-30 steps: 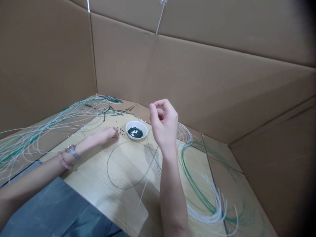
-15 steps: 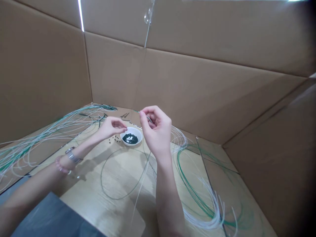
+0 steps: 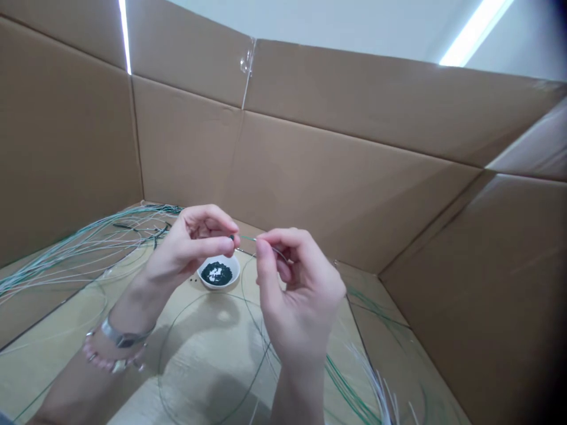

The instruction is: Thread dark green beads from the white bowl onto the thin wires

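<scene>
A person's left hand point(image 3: 190, 251) pinches a small dark bead point(image 3: 231, 237) between thumb and forefinger, other fingers curled, while the right hand point(image 3: 301, 283) grips a thin green wire point(image 3: 253, 238) between thumb and forefinger, the wire's end at the bead. Both hands hover just above a white bowl point(image 3: 204, 276) of dark beads point(image 3: 217, 274) on a pale wood table point(image 3: 208, 378). Loose bundles of pale and green wire point(image 3: 88, 248) lie left and right, inside cardboard walls point(image 3: 310, 177). A wristwatch point(image 3: 121, 339) and beaded bracelet point(image 3: 100, 356) circle the left wrist.
</scene>
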Demonstrator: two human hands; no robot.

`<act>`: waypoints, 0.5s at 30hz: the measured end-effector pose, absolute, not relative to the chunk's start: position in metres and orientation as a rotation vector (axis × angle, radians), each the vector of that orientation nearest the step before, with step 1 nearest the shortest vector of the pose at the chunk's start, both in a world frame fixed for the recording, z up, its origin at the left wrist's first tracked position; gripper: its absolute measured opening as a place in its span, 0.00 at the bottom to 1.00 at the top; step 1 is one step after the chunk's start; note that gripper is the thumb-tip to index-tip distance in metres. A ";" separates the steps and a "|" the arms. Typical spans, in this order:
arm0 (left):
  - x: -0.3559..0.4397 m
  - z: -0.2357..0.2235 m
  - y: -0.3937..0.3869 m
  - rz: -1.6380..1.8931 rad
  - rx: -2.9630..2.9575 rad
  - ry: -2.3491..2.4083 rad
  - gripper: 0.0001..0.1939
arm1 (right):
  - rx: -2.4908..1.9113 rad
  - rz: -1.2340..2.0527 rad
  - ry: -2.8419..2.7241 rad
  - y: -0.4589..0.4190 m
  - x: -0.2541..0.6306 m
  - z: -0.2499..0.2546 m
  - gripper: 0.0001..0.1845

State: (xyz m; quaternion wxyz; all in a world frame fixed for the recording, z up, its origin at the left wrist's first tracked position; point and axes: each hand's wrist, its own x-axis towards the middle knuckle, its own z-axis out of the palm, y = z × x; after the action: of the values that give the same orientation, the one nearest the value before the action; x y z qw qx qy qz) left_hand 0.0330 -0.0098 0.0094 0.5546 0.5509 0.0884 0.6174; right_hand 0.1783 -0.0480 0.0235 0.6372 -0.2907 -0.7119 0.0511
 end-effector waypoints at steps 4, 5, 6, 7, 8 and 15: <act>0.031 0.009 -0.012 1.497 1.344 0.241 0.07 | -0.651 0.190 -1.615 -0.050 0.175 0.023 0.05; 0.032 0.009 -0.014 1.514 1.343 0.250 0.07 | -0.650 0.201 -1.620 -0.051 0.175 0.023 0.05; 0.032 0.009 -0.015 1.527 1.340 0.254 0.07 | -0.644 0.210 -1.626 -0.052 0.175 0.023 0.05; 0.033 0.009 -0.017 1.534 1.339 0.253 0.07 | -0.635 0.218 -1.634 -0.053 0.175 0.023 0.05; 0.034 0.010 -0.018 1.536 1.340 0.244 0.07 | -0.625 0.225 -1.639 -0.054 0.175 0.023 0.05; 0.040 0.012 -0.023 1.572 1.302 0.202 0.08 | -0.515 0.191 -1.653 -0.053 0.181 0.025 0.07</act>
State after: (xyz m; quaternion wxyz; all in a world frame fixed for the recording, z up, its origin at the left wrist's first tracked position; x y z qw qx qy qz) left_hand 0.0401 -0.0232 0.0115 0.5188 0.5426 0.0840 0.6553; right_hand 0.1805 -0.0526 0.0248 0.6441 -0.2263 -0.7259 0.0840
